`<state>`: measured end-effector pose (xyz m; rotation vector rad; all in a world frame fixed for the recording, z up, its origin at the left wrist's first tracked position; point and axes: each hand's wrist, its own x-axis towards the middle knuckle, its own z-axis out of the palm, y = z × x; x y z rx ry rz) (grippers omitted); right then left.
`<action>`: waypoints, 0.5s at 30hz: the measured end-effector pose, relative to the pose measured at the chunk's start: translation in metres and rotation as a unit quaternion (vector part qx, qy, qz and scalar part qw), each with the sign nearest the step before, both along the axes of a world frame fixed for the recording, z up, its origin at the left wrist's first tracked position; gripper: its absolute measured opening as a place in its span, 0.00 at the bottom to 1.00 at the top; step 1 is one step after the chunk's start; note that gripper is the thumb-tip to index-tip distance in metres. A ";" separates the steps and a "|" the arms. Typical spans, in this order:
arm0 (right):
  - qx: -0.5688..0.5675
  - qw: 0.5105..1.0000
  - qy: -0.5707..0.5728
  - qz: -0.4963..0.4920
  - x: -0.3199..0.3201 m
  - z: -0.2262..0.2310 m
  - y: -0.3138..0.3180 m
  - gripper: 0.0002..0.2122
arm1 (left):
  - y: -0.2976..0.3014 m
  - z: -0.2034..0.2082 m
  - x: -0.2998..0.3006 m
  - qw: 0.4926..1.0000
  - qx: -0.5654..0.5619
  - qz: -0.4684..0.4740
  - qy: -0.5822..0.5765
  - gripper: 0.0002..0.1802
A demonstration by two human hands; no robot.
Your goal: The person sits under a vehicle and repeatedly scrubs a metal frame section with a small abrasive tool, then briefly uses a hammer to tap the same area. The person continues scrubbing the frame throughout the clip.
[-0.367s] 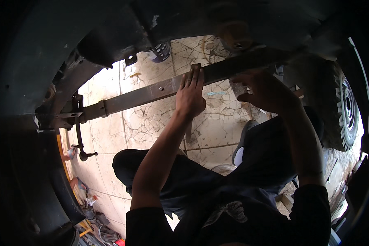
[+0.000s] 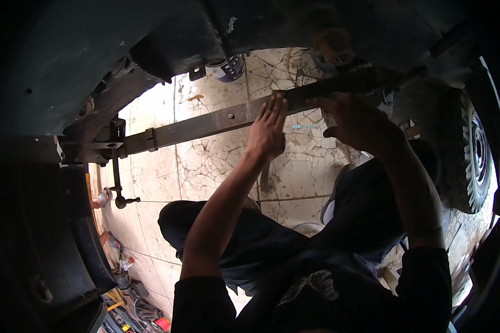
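As dark vehicle bodywork (image 2: 66, 72) arches around the work, we see a long metal bar (image 2: 200, 126) slanting above a cracked tile floor (image 2: 205, 172), its left end meeting the frame and its right end running into shadow. A person's left hand (image 2: 266, 136) lies across the bar right of its middle, released rather than clenched, with straight fingers reaching toward the upper edge. Below that hand we spot a narrow piece (image 2: 265, 177); we cannot tell whether the two touch. The right hand (image 2: 361, 119), in shade, is at the bar's lower edge farther right, thumb apart from bent fingers; we cannot tell whether it grasps anything. Near the bar's left end, a dark rod (image 2: 116, 177) hangs down. We also see a bucket (image 2: 228, 70) toward the floor's far edge, a treaded wheel (image 2: 478, 150) upright at right, and jumbled parts (image 2: 144, 311) at the floor's near left corner.
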<state>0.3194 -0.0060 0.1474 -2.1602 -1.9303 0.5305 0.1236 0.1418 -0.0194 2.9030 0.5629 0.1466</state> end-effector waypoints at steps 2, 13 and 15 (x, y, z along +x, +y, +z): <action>-0.028 0.999 0.014 0.007 -0.001 0.007 0.006 0.32 | 0.000 -0.003 0.001 0.998 -0.036 -0.012 -0.043 0.52; -0.070 0.996 -0.057 -0.011 -0.004 -0.007 0.022 0.31 | 0.026 0.012 -0.047 0.984 -0.082 0.063 -0.144 0.24; -0.126 0.992 -0.028 -0.011 -0.012 -0.002 0.027 0.31 | 0.015 0.042 -0.051 0.953 -0.217 0.121 -0.171 0.21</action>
